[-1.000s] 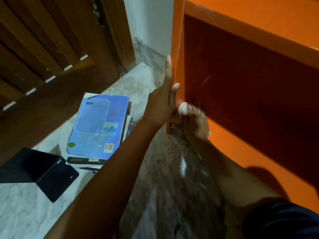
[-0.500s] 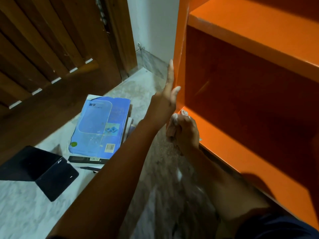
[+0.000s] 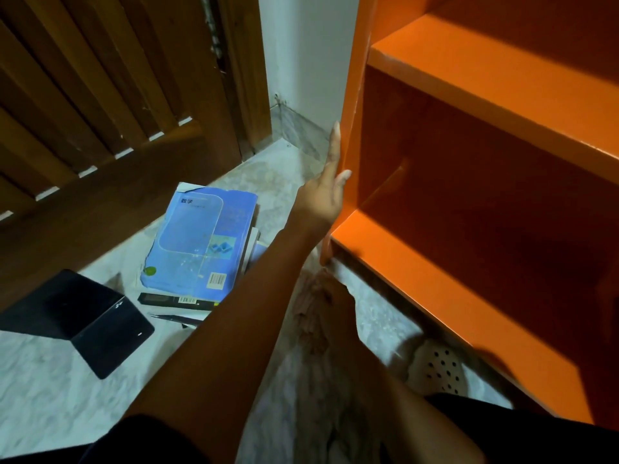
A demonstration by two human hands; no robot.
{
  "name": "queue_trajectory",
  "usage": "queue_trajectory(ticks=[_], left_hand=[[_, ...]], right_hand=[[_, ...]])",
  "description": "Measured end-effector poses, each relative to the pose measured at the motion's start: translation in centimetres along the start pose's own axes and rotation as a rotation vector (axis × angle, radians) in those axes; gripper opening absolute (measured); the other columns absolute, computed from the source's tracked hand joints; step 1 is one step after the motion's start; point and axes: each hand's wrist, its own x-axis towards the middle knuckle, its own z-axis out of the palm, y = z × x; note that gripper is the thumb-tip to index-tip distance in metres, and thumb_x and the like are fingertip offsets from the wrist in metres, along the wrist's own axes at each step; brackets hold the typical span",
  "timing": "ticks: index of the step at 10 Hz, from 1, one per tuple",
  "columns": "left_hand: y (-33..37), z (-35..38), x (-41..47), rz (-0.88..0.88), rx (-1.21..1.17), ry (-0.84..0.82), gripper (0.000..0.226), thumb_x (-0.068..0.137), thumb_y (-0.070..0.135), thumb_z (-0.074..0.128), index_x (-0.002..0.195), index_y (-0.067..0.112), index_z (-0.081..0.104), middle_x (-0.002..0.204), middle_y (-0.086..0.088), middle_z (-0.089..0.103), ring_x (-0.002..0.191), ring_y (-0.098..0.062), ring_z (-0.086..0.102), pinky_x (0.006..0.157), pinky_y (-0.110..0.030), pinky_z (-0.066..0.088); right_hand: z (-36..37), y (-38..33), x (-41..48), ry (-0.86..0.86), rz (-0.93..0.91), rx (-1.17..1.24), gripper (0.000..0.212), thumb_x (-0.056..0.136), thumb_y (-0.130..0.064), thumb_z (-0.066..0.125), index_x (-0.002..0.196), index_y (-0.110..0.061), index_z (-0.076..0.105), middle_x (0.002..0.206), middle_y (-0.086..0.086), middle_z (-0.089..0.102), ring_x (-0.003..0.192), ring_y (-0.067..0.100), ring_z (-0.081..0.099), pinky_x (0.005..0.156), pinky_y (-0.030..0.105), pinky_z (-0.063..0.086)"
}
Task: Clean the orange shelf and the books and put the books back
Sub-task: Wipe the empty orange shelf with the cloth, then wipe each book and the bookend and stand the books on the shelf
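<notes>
The orange shelf (image 3: pixel 485 236) fills the right side, and its compartments hold nothing. My left hand (image 3: pixel 330 189) lies flat with straight fingers against the outside of its left side panel. My right hand (image 3: pixel 345 301) is lower, in front of the shelf's bottom corner and above the floor. It grips a pale cloth (image 3: pixel 310 316), which looks blurred. A stack of books (image 3: pixel 201 246) with a blue cover on top lies on the floor left of my arms.
A black metal bookend (image 3: pixel 83 316) lies on the marble floor (image 3: pixel 50 396) at the left. A brown slatted wooden door (image 3: pixel 100 95) stands behind the books. A white perforated item (image 3: pixel 438 366) sits on the floor under the shelf's front edge.
My right hand has drawn the cloth out of the lower compartment and down to the floor in front of the shelf. My left hand has stayed on the side panel.
</notes>
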Motion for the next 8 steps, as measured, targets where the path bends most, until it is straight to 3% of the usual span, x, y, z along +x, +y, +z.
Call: queue_trajectory(ticks=[1, 2, 3, 4, 5, 6, 7, 8], left_hand=[[-0.4, -0.7, 0.2, -0.025, -0.025, -0.042, 0.071, 0.099, 0.023, 0.040, 0.146, 0.037, -0.011, 0.064, -0.012, 0.056, 0.056, -0.024, 0.055, 0.058, -0.038, 0.048], [-0.9, -2.8, -0.1, -0.031, -0.055, -0.115, 0.062, 0.095, 0.017, 0.039, 0.148, 0.036, 0.014, 0.077, -0.016, 0.064, 0.068, -0.024, 0.061, 0.068, -0.030, 0.048], [-1.9, -6.1, -0.6, -0.031, -0.002, -0.132, 0.044, 0.086, 0.009, 0.041, 0.127, 0.008, 0.058, 0.098, -0.015, 0.070, 0.093, -0.025, 0.066, 0.085, -0.026, 0.048], [-3.8, -9.1, -2.0, -0.157, 0.023, -0.078, 0.036, 0.084, 0.008, 0.043, 0.111, 0.003, 0.067, 0.102, -0.012, 0.070, 0.098, -0.024, 0.064, 0.089, -0.030, 0.047], [-7.0, -11.9, -3.7, -0.351, 0.036, 0.044, 0.034, 0.084, 0.013, 0.043, 0.103, 0.004, 0.069, 0.099, -0.013, 0.071, 0.095, -0.025, 0.065, 0.087, -0.032, 0.048], [-10.3, -13.9, -6.1, -0.517, 0.102, 0.101, 0.027, 0.090, 0.006, 0.047, 0.105, -0.001, 0.068, 0.104, -0.016, 0.069, 0.100, -0.029, 0.064, 0.087, -0.027, 0.044], [-13.1, -15.3, -8.8, -0.680, 0.148, 0.177, 0.034, 0.087, 0.011, 0.044, 0.111, -0.001, 0.065, 0.115, -0.017, 0.065, 0.107, -0.028, 0.060, 0.083, -0.016, 0.036], [-16.3, -16.2, -10.7, -0.829, 0.265, 0.129, 0.033, 0.093, 0.011, 0.050, 0.124, 0.004, 0.057, 0.128, -0.018, 0.054, 0.119, -0.032, 0.051, 0.094, -0.025, 0.033]], right_hand=[[-0.6, -2.2, 1.1, 0.022, 0.017, 0.098, 0.027, 0.094, -0.004, 0.047, 0.092, -0.029, 0.058, 0.099, -0.002, 0.056, 0.084, 0.003, 0.052, 0.089, 0.023, 0.040], [0.9, -3.6, 2.0, 0.062, 0.057, 0.164, 0.027, 0.092, -0.007, 0.051, 0.090, -0.032, 0.061, 0.094, -0.001, 0.061, 0.077, -0.010, 0.055, 0.085, 0.025, 0.044], [2.7, -5.0, 3.0, 0.132, 0.110, 0.316, 0.021, 0.092, -0.001, 0.050, 0.083, -0.008, 0.067, 0.063, -0.003, 0.062, 0.054, 0.001, 0.060, 0.056, 0.019, 0.050], [4.7, -6.2, 4.2, 0.122, 0.111, 0.356, 0.021, 0.091, -0.012, 0.053, 0.082, 0.004, 0.064, 0.064, 0.008, 0.064, 0.059, 0.017, 0.065, 0.058, 0.028, 0.054], [7.7, -5.2, 6.0, 0.081, 0.138, 0.305, 0.019, 0.087, -0.025, 0.060, 0.095, -0.014, 0.072, 0.095, 0.009, 0.072, 0.094, 0.027, 0.067, 0.086, 0.045, 0.053], [8.8, -7.0, 6.5, 0.058, 0.185, 0.263, 0.026, 0.091, -0.018, 0.059, 0.113, -0.007, 0.067, 0.115, 0.009, 0.067, 0.109, 0.021, 0.061, 0.099, 0.039, 0.047], [10.2, -7.1, 7.9, 0.097, 0.209, 0.238, 0.031, 0.091, -0.004, 0.053, 0.120, 0.002, 0.060, 0.124, 0.015, 0.061, 0.117, 0.025, 0.055, 0.098, 0.029, 0.042], [12.1, -7.0, 9.7, 0.150, 0.241, 0.187, 0.032, 0.088, -0.001, 0.050, 0.118, 0.001, 0.062, 0.121, 0.016, 0.062, 0.115, 0.028, 0.056, 0.093, 0.029, 0.042]])
